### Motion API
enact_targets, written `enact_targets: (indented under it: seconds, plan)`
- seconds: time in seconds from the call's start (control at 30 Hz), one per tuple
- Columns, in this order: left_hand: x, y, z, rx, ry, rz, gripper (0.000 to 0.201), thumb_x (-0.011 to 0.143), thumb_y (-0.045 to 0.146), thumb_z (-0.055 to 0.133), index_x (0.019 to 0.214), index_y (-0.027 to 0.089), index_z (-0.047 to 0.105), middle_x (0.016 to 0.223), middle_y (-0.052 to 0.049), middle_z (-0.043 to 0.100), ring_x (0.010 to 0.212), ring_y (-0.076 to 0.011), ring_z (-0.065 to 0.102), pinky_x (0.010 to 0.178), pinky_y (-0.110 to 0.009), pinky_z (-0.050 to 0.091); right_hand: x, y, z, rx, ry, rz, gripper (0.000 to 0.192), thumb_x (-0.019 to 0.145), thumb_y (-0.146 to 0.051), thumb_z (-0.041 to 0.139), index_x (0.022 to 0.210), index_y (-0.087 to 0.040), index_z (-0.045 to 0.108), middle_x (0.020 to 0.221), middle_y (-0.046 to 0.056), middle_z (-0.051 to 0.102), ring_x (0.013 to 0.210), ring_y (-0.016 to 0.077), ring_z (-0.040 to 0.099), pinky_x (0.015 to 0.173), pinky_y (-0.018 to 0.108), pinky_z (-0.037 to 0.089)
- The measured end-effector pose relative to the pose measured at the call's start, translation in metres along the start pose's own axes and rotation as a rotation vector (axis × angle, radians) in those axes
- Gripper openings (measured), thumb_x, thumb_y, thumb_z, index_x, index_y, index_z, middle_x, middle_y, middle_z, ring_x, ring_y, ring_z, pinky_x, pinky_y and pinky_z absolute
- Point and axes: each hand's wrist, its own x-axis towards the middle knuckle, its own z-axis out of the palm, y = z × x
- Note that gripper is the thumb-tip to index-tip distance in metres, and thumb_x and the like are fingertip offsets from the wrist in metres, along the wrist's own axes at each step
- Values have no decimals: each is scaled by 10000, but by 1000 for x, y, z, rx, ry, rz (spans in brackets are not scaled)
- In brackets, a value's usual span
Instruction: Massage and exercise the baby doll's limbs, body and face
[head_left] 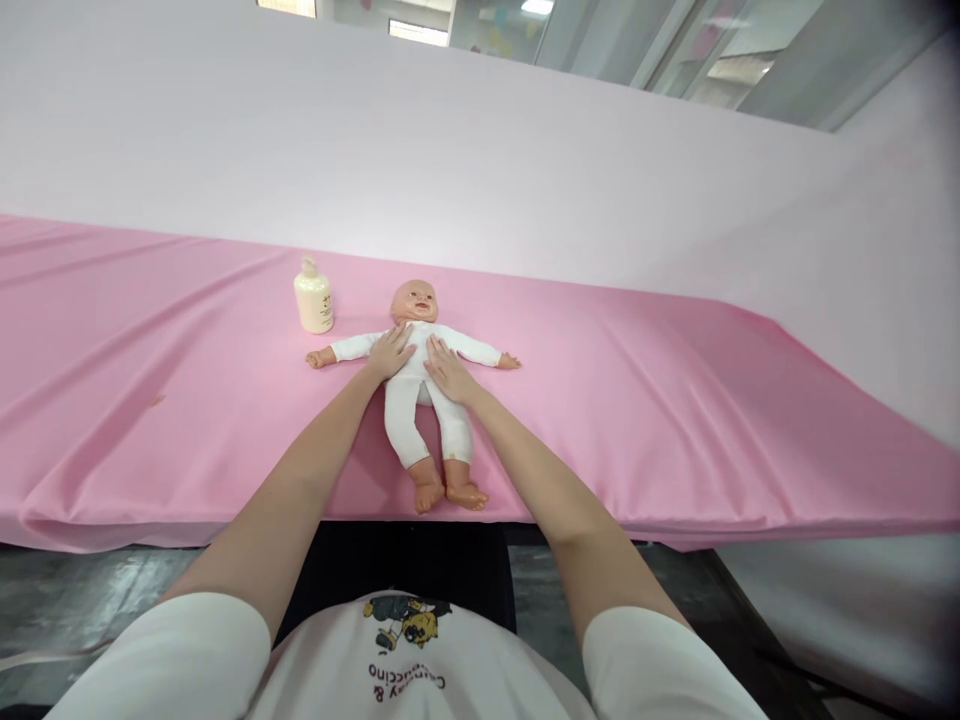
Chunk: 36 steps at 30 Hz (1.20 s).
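A baby doll (pixel 405 425) in a white bodysuit lies on its back on the pink sheet (pixel 637 400), arms spread, feet toward me. My left hand (pixel 390 352) rests flat on the doll's chest near its right shoulder. My right hand (pixel 448 370) lies flat on the chest and belly beside it. Fingers of both hands are spread and hold nothing. A small cream bottle (pixel 313 297) stands upright to the left of the doll's head, apart from both hands.
The pink sheet covers a long table and its front edge (pixel 150 525) hangs near my body. A pale pink backdrop (pixel 450 150) rises behind the table. Dark floor (pixel 75 610) shows below.
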Motion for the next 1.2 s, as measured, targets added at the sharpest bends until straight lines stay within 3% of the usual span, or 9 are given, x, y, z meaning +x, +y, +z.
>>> enact_targets:
  seconds: [0.13, 0.23, 0.3, 0.5, 0.63, 0.77, 0.9, 1.07, 1.2]
  plan:
    - [-1, -8, 2, 2, 9, 91, 567, 1037, 331, 355, 1568, 149, 434, 1696, -139, 329, 1613, -263, 262, 1330, -512, 229, 28, -10, -4, -175, 36, -110, 710, 1064, -513, 265, 1673, -151, 214, 1751, 113, 69, 1663, 314, 57, 1341, 600, 101]
    - [0, -15, 5, 10, -6, 165, 524, 1004, 259, 387, 1497, 138, 519, 1676, -154, 364, 1613, -240, 260, 1343, -488, 213, 42, -14, -3, -240, 42, -255, 750, 1057, -522, 286, 1666, -90, 212, 1735, 150, 137, 1658, 284, 126, 1354, 568, 84]
    - [2, -19, 8, 8, -2, 142, 534, 996, 245, 383, 1502, 126, 507, 1670, -165, 377, 1610, -230, 267, 1345, -464, 218, 46, -15, -2, -236, 40, -271, 754, 1057, -525, 287, 1665, -85, 210, 1734, 140, 152, 1654, 271, 154, 1359, 546, 93]
    - [4, -19, 11, -28, 51, 21, 594, 1039, 323, 312, 1601, 138, 362, 1689, -132, 360, 1612, -225, 267, 1340, -467, 241, 43, -17, 8, -161, 133, -28, 703, 1056, -551, 294, 1661, -195, 271, 1738, 82, 190, 1647, 300, 172, 1343, 573, 140]
    - [0, -15, 10, -46, 58, -100, 634, 1051, 412, 308, 1613, 122, 349, 1703, -137, 323, 1611, -270, 270, 1337, -465, 228, 37, -20, 18, -90, 234, 200, 801, 1039, -608, 299, 1672, -127, 203, 1739, 156, 133, 1642, 355, 161, 1310, 639, 178]
    - [-1, -10, 9, -48, 84, -176, 646, 1052, 428, 301, 1614, 113, 351, 1694, -153, 341, 1603, -287, 294, 1328, -474, 236, 28, -26, 24, -63, 258, 327, 879, 1031, -620, 288, 1665, -27, 149, 1728, 216, 90, 1641, 375, 157, 1324, 607, 191]
    - [-2, -9, 8, -79, 111, -172, 628, 1046, 464, 315, 1600, 178, 391, 1673, -126, 393, 1586, -293, 336, 1306, -522, 280, 17, -31, 32, -40, 293, 333, 915, 1029, -626, 248, 1635, 55, 178, 1700, 285, 121, 1628, 403, 189, 1323, 614, 181]
    - [-5, -10, 9, -49, 146, -162, 668, 1054, 528, 238, 1584, 162, 415, 1663, -129, 419, 1584, -264, 343, 1316, -458, 267, -3, -43, 40, -53, 321, 297, 882, 1038, -598, 263, 1615, 69, 241, 1681, 318, 168, 1618, 421, 206, 1316, 624, 191]
    - [-8, -11, 7, -4, 137, -107, 661, 1058, 530, 220, 1563, 159, 430, 1655, -145, 430, 1578, -245, 355, 1307, -464, 280, -24, -62, 35, -142, 262, 132, 659, 1072, -411, 238, 1655, -105, 272, 1722, 209, 162, 1628, 397, 192, 1297, 674, 168]
